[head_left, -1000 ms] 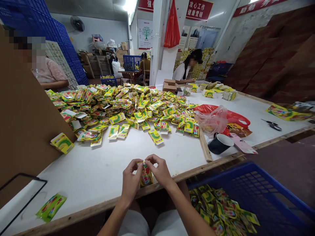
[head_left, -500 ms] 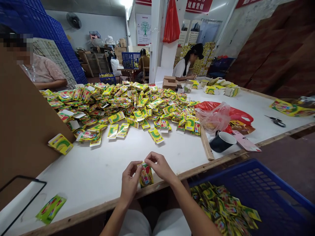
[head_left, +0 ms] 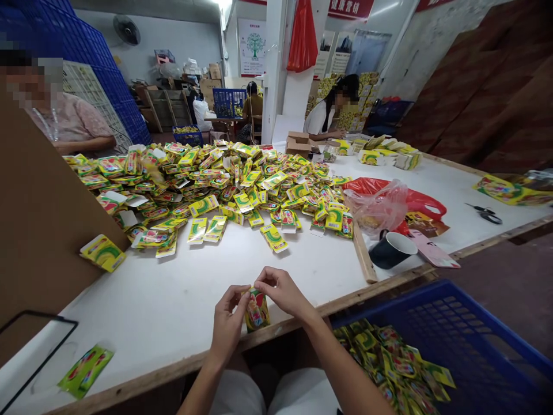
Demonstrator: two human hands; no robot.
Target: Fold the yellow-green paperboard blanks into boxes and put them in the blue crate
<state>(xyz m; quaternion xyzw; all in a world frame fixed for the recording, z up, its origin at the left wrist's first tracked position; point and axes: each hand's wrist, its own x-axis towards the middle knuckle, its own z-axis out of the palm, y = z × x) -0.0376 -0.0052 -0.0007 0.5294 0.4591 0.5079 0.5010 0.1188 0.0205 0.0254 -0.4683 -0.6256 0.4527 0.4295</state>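
At the table's near edge, a small yellow-and-green box (head_left: 258, 311) with red fruit pictures stands upright between my hands. My left hand (head_left: 231, 314) pinches its top left corner between thumb and finger. The fingers of my right hand (head_left: 280, 291) are closed on its top right corner. The top flap is mostly covered by my fingertips. Beyond my hands lies a big heap of similar small boxes (head_left: 224, 178), some with white flaps sticking out. One loose box (head_left: 274, 238) lies closest to my hands.
On my right are a dark mug (head_left: 391, 251), a wooden strip (head_left: 365, 256), a pink phone-like item (head_left: 434, 249) and scissors (head_left: 484, 214). A blue crate (head_left: 470, 334) with filled packs sits below the edge. At left are a cardboard panel (head_left: 47, 202) and green packet (head_left: 85, 372). Co-workers sit across.
My hands keep the same pinch on the box, with hardly any movement. The view has shifted slightly. The co-worker at left has moved a little.
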